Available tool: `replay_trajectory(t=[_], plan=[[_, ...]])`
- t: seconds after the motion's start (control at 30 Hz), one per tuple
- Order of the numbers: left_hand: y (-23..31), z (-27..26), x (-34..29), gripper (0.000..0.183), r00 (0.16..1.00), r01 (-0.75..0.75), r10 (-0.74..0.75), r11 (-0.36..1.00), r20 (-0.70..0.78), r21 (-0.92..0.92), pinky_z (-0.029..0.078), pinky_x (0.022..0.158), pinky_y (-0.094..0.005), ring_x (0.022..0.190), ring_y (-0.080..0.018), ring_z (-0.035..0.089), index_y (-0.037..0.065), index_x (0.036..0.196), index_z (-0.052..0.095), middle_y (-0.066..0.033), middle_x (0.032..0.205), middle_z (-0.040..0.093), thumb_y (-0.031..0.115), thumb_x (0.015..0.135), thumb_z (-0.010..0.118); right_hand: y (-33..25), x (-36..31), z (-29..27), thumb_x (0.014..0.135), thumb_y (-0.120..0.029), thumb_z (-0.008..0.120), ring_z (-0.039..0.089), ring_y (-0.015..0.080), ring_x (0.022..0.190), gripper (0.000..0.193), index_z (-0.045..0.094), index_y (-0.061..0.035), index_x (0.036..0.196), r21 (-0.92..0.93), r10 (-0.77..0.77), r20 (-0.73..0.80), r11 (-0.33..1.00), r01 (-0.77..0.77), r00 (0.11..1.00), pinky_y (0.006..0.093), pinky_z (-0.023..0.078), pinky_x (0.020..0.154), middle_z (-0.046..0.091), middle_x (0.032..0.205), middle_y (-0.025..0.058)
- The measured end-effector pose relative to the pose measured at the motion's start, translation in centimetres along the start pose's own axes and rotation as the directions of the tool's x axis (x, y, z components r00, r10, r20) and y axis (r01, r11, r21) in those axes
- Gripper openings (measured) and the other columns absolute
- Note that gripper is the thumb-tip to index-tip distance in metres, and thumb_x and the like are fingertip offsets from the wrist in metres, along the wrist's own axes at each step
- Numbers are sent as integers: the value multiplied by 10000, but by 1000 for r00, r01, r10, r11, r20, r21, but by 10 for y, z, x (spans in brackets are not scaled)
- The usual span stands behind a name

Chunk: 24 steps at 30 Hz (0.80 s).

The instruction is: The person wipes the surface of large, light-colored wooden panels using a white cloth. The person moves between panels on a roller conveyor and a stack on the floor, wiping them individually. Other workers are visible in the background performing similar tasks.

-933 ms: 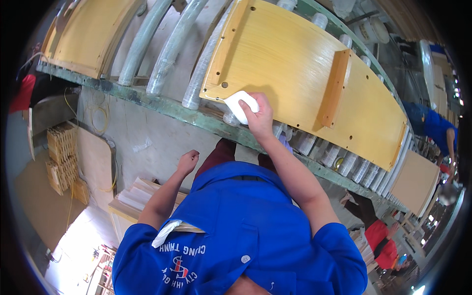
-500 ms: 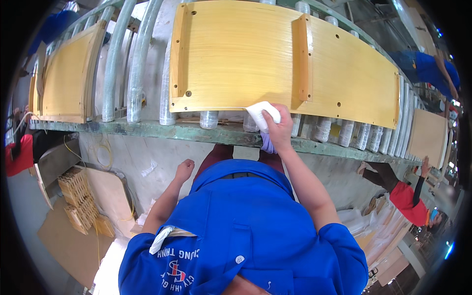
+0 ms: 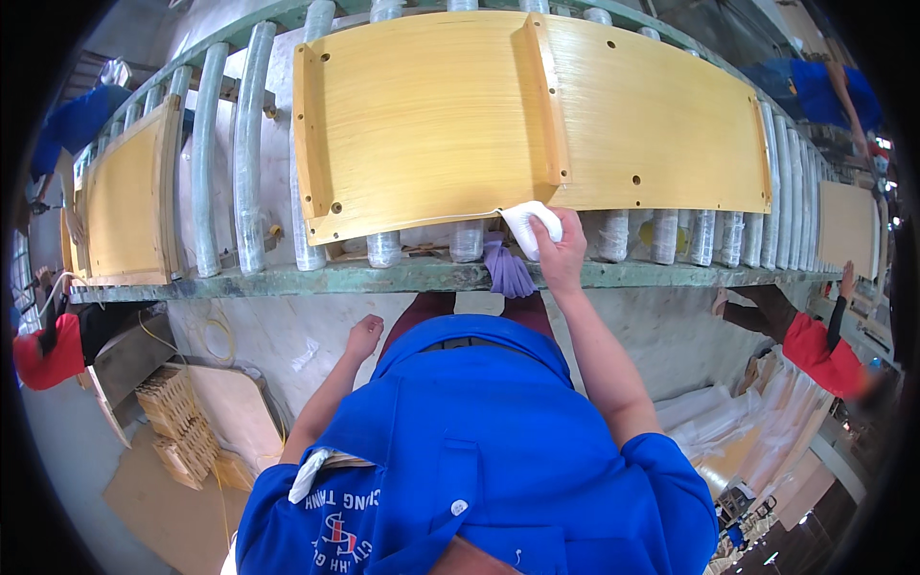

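Right hand [image 3: 565,246] pinches white bottle [image 3: 524,230], left hand [image 3: 364,337] unclear; tip [image 3: 503,212], left of right fingers, could slip off board [image 3: 431,125] if grip tilts.

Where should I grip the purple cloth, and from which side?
Best pinched, I'd judge, low on the purple cloth, coming from the person's side: its folds hang bunched and exposed in front of the green rail. The left hand looks empty; the right hand holds a white item. How the top is held is unclear.
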<state>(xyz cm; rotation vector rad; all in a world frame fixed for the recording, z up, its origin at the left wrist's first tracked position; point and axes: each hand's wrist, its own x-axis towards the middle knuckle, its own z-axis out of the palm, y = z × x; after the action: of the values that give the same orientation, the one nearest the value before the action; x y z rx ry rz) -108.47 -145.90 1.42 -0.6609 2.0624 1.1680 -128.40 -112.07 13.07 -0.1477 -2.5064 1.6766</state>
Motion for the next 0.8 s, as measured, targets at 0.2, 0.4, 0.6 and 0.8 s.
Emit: replay_trajectory(t=[0.2,0.4,0.6,0.8], plan=[[7,1,-3,271,1000,-13,14,1000,-13,5,511,660,-337,672,-214,646,29,1011,636,-133,843,673,241,857,564,-1,2,-5,817,-120,693,578,207,791,181,597,4,907,-11,-20,4,1000,20,1000,304,456,716,588,871,105],[20,6,-5,274,1000,-6,7,1000,-17,24,507,648,-337,663,-204,642,23,1014,636,-127,824,673,233,855,561,11,5,-15,810,-114,698,583,216,784,175,604,2,901,26,-7,-32,1000,8,999,310,459,709,589,867,107],[38,16,-5,273,1000,-23,23,996,-3,86,504,643,-337,650,-205,638,22,1013,637,-127,811,673,230,854,561,21,14,-44,812,-120,699,584,202,788,174,605,3,891,38,-22,-116,999,27,993,302,460,715,593,866,99],[60,31,-3,269,999,-33,32,992,9,118,504,651,-337,655,-206,645,21,1001,638,-127,818,674,232,861,549,44,24,-91,822,-136,693,578,191,779,197,592,7,913,-3,-4,-239,1000,3,971,298,460,711,594,858,92]])
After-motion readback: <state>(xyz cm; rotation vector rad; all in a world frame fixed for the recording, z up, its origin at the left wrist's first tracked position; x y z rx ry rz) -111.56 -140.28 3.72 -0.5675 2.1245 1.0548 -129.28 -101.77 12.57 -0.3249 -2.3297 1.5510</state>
